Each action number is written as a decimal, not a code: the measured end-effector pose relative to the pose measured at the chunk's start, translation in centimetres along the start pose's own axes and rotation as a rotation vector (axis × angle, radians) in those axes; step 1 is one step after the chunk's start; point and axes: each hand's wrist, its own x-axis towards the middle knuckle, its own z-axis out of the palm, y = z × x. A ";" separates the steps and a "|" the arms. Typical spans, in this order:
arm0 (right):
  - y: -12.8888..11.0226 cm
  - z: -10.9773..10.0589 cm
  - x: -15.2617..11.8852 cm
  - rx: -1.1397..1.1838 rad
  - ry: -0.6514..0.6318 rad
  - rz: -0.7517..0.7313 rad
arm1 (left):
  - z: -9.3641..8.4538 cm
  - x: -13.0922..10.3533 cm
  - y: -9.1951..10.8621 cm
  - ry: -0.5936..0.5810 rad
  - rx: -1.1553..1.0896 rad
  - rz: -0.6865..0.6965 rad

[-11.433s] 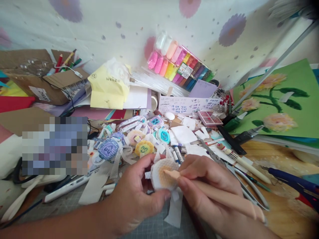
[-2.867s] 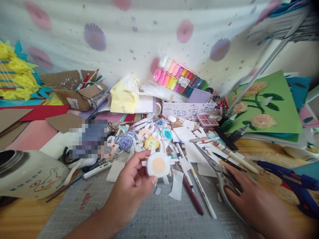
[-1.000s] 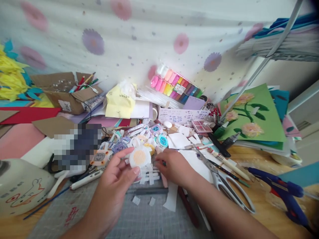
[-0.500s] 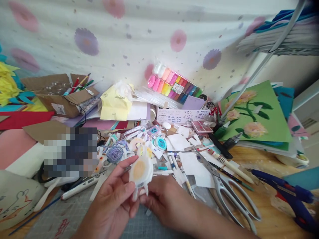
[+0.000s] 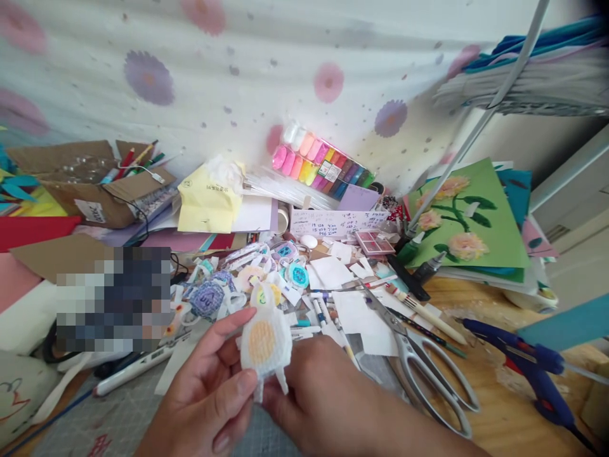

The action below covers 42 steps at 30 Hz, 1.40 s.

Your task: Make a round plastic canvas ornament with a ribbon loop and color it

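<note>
Between the thumb and fingers of my left hand (image 5: pixel 209 381) is a small white craft figure (image 5: pixel 280 339), with an orange oval on its front and short legs hanging down. My right hand (image 5: pixel 318 387) is closed just beside the figure's lower edge, close to its legs; its fingertips are hidden, so what they pinch cannot be made out. Behind the hands lies a pile of small decorated pieces, among them a purple one (image 5: pixel 207 299) and a turquoise one (image 5: pixel 298 275). Under both hands is a grey cutting mat (image 5: pixel 128 406).
Large scissors (image 5: pixel 419 368) lie right of my right hand, with a blue glue gun (image 5: pixel 523 362) beyond. White paper scraps (image 5: pixel 361 320) and pens surround them. A cardboard box (image 5: pixel 95 197) stands back left; a clay set (image 5: pixel 323 162) leans at the back. A pale cup (image 5: pixel 19 387) stands at left.
The view has swung so the table's things sit further left. The figure has turned its front more squarely toward me, showing its orange oval more clearly. Both hands stay close together.
</note>
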 end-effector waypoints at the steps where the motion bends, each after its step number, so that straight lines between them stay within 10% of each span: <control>1: -0.1 0.1 0.0 -0.016 0.013 0.005 | 0.0 -0.1 0.0 -0.004 0.012 -0.004; 11: 3.1 -2.7 -0.3 0.158 -0.015 0.142 | -1.4 1.4 0.1 0.043 0.198 0.287; 24: 3.2 -3.2 -1.1 1.426 0.425 0.075 | -1.4 0.9 -1.0 -0.016 0.481 0.351; 34: 0.0 -2.2 -2.8 0.727 0.464 0.346 | -2.1 0.8 -1.6 -0.067 0.657 0.371; 42: 0.1 -0.7 -1.3 0.590 0.520 0.087 | -0.9 0.1 -1.1 0.013 0.565 0.333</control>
